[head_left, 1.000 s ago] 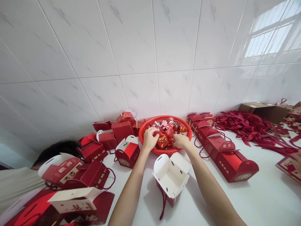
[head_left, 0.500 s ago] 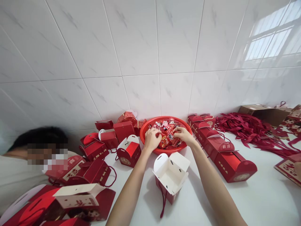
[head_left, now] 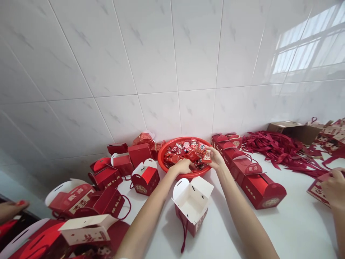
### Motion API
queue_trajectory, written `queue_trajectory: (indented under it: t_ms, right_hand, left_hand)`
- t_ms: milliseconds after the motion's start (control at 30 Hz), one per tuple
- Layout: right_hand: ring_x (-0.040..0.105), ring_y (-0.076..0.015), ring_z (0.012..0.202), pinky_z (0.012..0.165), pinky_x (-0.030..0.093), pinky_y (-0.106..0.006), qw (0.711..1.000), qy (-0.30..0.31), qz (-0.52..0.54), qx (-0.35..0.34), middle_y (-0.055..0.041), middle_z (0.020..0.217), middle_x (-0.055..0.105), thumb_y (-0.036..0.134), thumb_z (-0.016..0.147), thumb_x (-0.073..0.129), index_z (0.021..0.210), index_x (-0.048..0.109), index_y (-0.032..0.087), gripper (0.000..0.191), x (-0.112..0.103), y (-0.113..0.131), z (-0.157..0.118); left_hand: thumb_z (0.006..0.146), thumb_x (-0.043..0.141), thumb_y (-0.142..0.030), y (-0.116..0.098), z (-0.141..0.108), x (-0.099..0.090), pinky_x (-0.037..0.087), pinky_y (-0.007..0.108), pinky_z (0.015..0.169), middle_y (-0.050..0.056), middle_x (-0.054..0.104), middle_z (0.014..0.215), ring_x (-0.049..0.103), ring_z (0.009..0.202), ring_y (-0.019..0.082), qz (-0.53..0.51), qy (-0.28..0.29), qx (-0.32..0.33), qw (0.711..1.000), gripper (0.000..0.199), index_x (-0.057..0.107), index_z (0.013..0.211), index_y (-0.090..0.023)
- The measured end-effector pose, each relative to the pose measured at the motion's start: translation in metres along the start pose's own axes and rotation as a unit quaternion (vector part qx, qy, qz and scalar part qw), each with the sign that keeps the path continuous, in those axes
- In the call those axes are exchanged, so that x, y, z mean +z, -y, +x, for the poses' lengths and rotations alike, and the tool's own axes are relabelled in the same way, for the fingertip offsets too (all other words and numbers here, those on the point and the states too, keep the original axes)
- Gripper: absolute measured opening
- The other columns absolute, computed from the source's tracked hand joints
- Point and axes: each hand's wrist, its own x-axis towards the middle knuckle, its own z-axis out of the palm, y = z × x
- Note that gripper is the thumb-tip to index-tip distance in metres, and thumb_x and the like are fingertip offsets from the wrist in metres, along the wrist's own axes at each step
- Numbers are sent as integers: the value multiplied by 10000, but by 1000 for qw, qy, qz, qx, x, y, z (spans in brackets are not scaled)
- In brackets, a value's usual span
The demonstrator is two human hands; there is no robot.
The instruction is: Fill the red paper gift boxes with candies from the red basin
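A round red basket (head_left: 162, 164) full of small red wrapped packets (head_left: 178, 151) stands against the wall. My left hand (head_left: 184, 166) reaches over its near rim into the packets, its fingertips partly hidden among them. At the basket's right side my right hand (head_left: 215, 157) pinches red and white packets (head_left: 205, 154), held just above the pile. Between my forearms an open red box (head_left: 192, 205) stands upright with its flaps up, its white inside bare and a dark red cord hanging from its side.
Several red gift boxes (head_left: 105, 176) crowd the left side, and a row of closed ones (head_left: 258, 183) runs along the right. Beyond lie dark red ribbons (head_left: 275, 147) and a cardboard box (head_left: 293, 131). Other people's hands (head_left: 334, 185) show at both edges.
My right hand has lifted packets at the basket's right side. My left hand has moved right and lower into the pile. The person at left has moved mostly out of view; a hand appears at right.
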Motion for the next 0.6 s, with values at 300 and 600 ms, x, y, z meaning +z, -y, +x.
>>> queue_trajectory:
  t_ms: [300, 600]
  right_hand:
    - [693, -329, 1031, 738, 575, -427, 997, -58, 22, 47, -115, 924, 780, 438, 740, 618, 930, 710, 274, 267, 0, 6, -1]
    - [720, -299, 963, 644, 597, -371, 969, -113, 203, 82, -94, 933, 780, 391, 696, 645, 897, 668, 228, 260, 3, 4, 0]
  left_hand:
    - [918, 508, -348, 0, -2, -3, 524, 339, 833, 100, 770, 1017, 701, 899, 242, -103, -182, 18, 978, 325, 738, 1005, -134]
    - [854, 639, -224, 7, 2, 0, 461, 412, 1058, 120, 712, 1230, 640, 1190, 270, -174, -281, -1, 944, 283, 721, 1113, -147]
